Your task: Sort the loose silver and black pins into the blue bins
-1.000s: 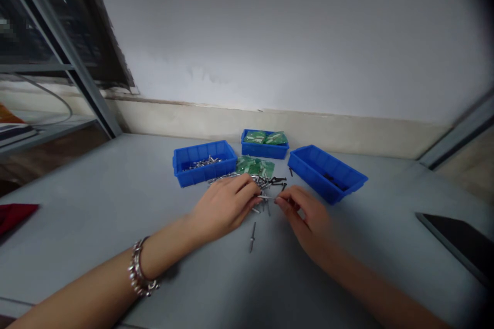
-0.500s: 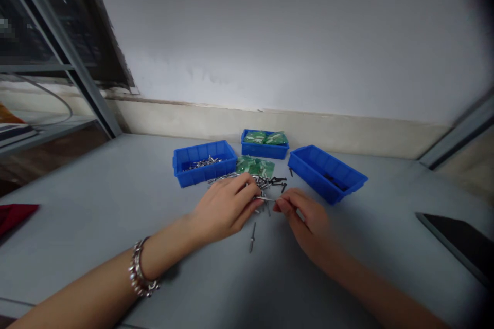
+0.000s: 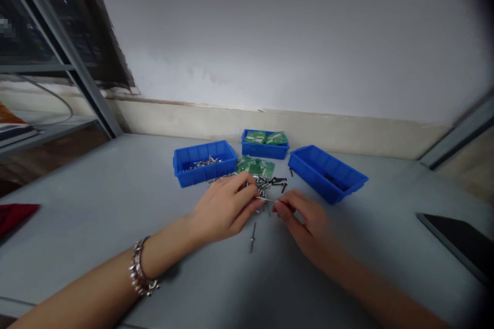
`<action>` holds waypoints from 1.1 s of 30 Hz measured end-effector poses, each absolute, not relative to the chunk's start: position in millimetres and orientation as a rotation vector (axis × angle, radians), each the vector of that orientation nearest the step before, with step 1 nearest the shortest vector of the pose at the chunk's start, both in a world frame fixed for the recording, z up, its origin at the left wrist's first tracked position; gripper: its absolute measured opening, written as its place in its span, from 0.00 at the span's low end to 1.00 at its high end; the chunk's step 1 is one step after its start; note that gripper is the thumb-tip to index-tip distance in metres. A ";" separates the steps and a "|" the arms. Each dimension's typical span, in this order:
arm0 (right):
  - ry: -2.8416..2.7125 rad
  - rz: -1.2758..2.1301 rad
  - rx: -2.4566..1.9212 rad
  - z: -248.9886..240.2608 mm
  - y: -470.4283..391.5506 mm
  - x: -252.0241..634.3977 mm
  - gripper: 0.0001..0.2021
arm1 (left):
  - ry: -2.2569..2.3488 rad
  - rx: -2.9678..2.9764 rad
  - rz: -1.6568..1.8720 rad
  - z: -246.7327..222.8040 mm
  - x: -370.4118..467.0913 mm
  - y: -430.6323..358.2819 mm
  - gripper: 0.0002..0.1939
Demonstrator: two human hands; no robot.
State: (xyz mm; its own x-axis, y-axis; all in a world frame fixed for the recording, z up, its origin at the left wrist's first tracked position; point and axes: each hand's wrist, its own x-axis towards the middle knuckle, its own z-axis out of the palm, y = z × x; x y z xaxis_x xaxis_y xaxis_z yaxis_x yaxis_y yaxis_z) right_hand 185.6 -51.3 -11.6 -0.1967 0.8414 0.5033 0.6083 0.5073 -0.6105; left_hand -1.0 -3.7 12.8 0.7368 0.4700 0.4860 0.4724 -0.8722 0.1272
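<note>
A slim, straight, silvery pin (image 3: 266, 199) spans the gap between left hand (image 3: 227, 206) and right hand (image 3: 306, 218), each pinching one end, at the near edge of a silver-and-black fastener pile (image 3: 264, 183).

Pin (image 3: 266, 199): end hidden by left hand (image 3: 227, 208). Pile (image 3: 265, 182): partly behind same hand. Red item (image 3: 16, 216): cut by left edge. Dark bits (image 3: 332, 180), right box (image 3: 310, 176): unidentifiably small.

It looks like a workshop or factory corner, judging by the blue plastic bins (image 3: 210, 175), the green packets (image 3: 254, 166) and loose metal fasteners (image 3: 263, 184) on a plain grey table (image 3: 100, 180), the metal posts (image 3: 99, 106) and the scuffed wall (image 3: 270, 51).
</note>
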 end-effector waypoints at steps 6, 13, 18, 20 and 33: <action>-1.925 0.381 -1.215 -12.1 -51.1 185.3 0.14 | -0.757 -2.968 -0.833 12.6 -1.9 -3.6 0.11; -1.948 0.426 -1.214 -11.5 -51.0 185.3 0.15 | -0.667 -2.984 -0.919 14.4 -3.4 -3.4 0.11; -1.894 0.433 -1.250 -11.6 -51.7 185.4 0.10 | -0.580 -2.841 -1.072 18.7 -6.0 -4.4 0.09; -1.871 0.437 -1.271 -12.6 -52.2 185.8 0.08 | -0.584 -2.691 -1.123 23.2 -8.8 -2.0 0.10; -2.053 0.274 -1.172 -22.6 -56.4 188.6 0.06 | -1.797 -1.924 -0.432 48.6 -40.2 34.0 0.21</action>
